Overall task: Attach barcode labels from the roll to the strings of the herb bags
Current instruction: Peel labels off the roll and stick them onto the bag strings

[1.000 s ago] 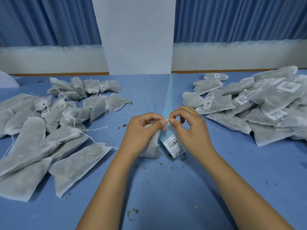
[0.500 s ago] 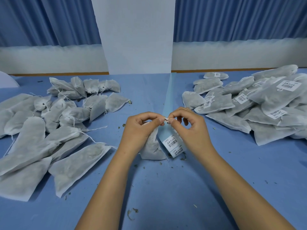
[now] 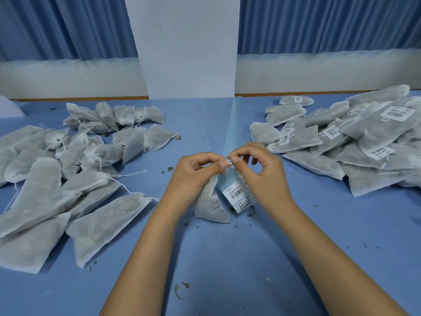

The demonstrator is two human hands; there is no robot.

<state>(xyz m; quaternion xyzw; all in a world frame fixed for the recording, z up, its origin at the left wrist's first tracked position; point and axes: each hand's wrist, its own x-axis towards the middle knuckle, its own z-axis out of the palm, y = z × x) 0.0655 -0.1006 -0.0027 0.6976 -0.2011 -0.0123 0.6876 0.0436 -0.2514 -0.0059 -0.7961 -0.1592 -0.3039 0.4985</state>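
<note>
Here, both hands met above the middle of the blue worktop [image 3: 227,258]. The left hand [image 3: 196,176] had its fingers [image 3: 218,165] curled round the neck of the herb bag [image 3: 209,201], thumb and forefinger pinching the white string [image 3: 229,161]. The right hand [image 3: 262,179] pinched the same string, fingertip to fingertip with the left.

Open cloth lay nearer than the fingers, strewn with herb crumbs [image 3: 180,290]. Well left of the fingers sprawled the unlabelled pile [image 3: 68,167]. The labelled pile [image 3: 341,144] lay to the right, its edge near the right knuckles.

The bag hung under the left fingers, long axis steeply upright, neck up, bottom corner on the worktop. Just beside it, under the right fingers, the label strip [image 3: 237,192] slanted down, barcodes showing.
</note>
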